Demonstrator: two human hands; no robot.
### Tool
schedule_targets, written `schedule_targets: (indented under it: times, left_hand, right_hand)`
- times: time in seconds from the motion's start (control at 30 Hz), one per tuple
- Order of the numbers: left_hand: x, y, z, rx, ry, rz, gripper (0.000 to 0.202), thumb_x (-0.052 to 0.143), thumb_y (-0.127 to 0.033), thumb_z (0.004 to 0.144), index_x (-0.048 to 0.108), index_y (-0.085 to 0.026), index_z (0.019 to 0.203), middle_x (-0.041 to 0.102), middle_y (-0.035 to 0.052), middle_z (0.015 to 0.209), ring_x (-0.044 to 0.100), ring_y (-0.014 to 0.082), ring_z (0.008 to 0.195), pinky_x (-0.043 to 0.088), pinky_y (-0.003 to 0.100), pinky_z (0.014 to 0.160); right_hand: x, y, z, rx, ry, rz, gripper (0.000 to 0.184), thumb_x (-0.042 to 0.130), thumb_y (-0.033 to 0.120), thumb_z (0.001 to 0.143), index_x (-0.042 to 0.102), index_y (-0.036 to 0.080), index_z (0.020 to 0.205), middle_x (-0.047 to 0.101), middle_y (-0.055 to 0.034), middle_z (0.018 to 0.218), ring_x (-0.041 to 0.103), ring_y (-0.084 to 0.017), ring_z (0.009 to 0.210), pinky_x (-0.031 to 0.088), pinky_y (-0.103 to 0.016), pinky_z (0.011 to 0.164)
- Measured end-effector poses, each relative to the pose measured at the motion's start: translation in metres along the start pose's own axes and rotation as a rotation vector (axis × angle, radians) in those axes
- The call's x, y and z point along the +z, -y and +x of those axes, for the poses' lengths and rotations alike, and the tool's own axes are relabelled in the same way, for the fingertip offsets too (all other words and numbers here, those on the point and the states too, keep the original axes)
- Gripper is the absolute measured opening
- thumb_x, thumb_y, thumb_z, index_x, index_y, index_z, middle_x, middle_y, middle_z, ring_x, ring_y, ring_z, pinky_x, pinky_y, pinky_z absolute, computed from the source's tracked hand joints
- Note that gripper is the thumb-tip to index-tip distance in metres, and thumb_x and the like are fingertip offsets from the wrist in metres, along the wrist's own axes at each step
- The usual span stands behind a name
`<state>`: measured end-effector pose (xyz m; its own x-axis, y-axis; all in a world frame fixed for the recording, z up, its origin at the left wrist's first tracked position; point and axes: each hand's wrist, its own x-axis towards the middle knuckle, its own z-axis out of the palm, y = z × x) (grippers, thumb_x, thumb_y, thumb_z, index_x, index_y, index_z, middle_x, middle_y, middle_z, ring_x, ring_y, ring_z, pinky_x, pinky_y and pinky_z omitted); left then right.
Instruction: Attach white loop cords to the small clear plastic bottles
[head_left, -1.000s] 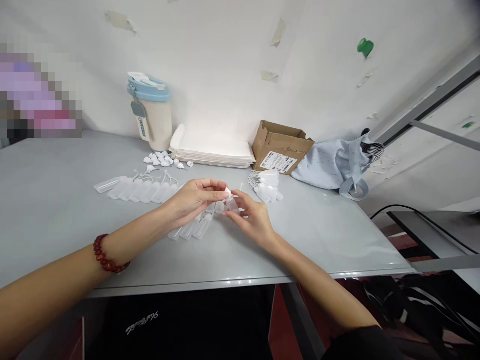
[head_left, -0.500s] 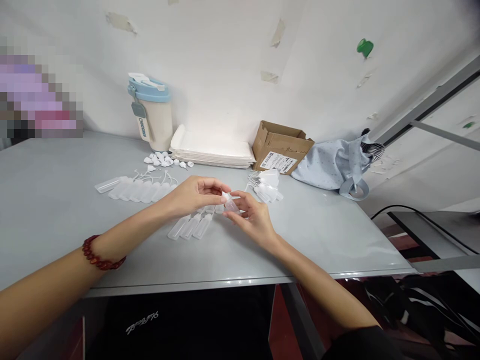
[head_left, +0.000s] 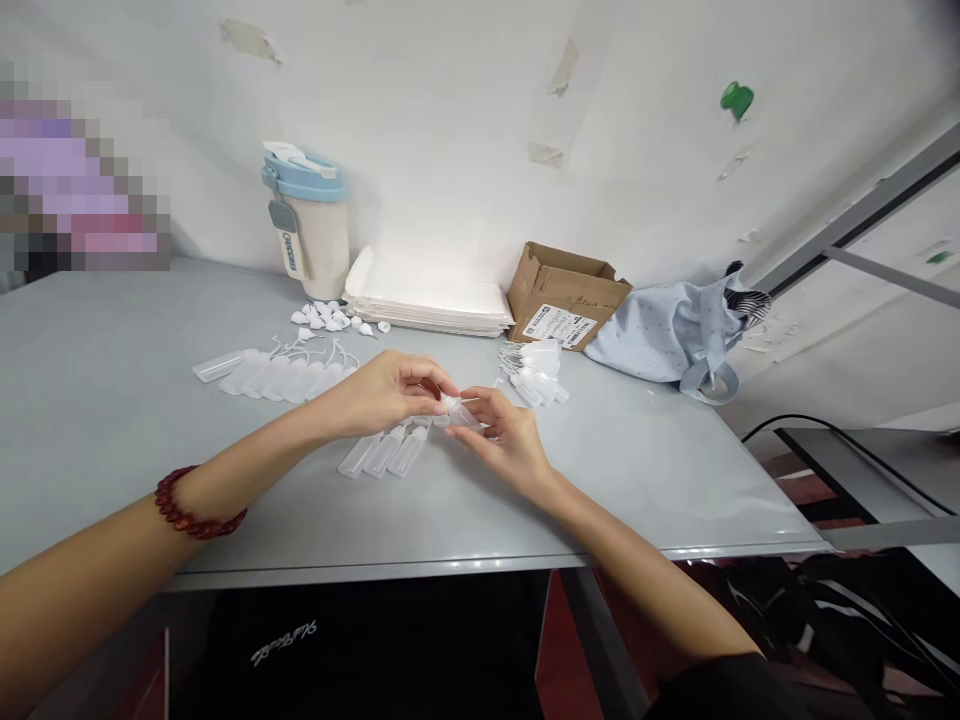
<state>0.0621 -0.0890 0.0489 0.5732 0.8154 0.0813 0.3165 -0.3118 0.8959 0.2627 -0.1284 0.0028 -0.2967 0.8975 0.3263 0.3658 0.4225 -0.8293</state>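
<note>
Above the table, a small translucent plastic squeeze bottle (head_left: 466, 415) is held at a tilt between my hands. My left hand (head_left: 394, 395) pinches the white cap (head_left: 450, 402) at the bottle's top between thumb and fingers. The bottle's body is gripped by the fingers of my right hand (head_left: 516, 440), which partly hide it. Just below lie three similar bottles (head_left: 381, 455) side by side, their tops partly covered by my left hand. Farther left is a row of several bottles (head_left: 277, 378) with thin white strips at their tops.
Loose white caps (head_left: 326, 317) are heaped before a blue-lidded tumbler (head_left: 319, 235). At the wall stand stacked white sheets or envelopes (head_left: 431, 302), a cardboard box (head_left: 566, 295) and a light blue cloth bag (head_left: 652, 335). More bottles (head_left: 536, 380) lie piled before the box on the grey table (head_left: 480, 525).
My left fingers have shifted slightly around the cap, and a thin white tip now shows beside it. My right hand keeps its grip. The whole view has moved a little.
</note>
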Motion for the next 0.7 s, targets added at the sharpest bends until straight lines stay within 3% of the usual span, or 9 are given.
schedule_targets:
  times: [0.27, 0.47, 0.7]
  left_hand:
    - [-0.002, -0.001, 0.0, -0.13, 0.049, -0.072, 0.024, 0.069, -0.034, 0.073, 0.071, -0.018, 0.091, 0.07, 0.0023, 0.083, 0.063, 0.0165, 0.079, 0.048, 0.024, 0.068]
    - [0.002, -0.004, -0.001, -0.168, 0.087, -0.029, 0.024, 0.064, -0.04, 0.078, 0.069, -0.017, 0.083, 0.065, 0.0, 0.059, 0.061, 0.0147, 0.059, 0.045, 0.023, 0.056]
    - [0.006, -0.009, -0.001, -0.246, 0.044, -0.061, 0.03, 0.058, -0.04, 0.084, 0.063, -0.015, 0.067, 0.064, 0.0012, 0.055, 0.06, 0.0135, 0.049, 0.045, 0.023, 0.051]
  right_hand:
    - [0.0, -0.001, -0.001, -0.053, -0.004, -0.046, 0.036, 0.067, 0.035, 0.08, 0.053, 0.02, 0.11, 0.072, -0.0065, 0.09, 0.07, -0.017, 0.079, 0.055, -0.025, 0.057]
    - [0.001, -0.01, -0.002, -0.213, -0.029, -0.294, 0.029, 0.061, 0.032, 0.086, 0.052, 0.021, 0.112, 0.071, -0.0081, 0.098, 0.07, -0.018, 0.085, 0.056, -0.027, 0.062]
    - [0.002, -0.011, -0.003, -0.406, -0.014, -0.486, 0.027, 0.052, 0.028, 0.092, 0.05, 0.018, 0.116, 0.071, -0.0111, 0.098, 0.07, -0.018, 0.081, 0.056, -0.028, 0.066]
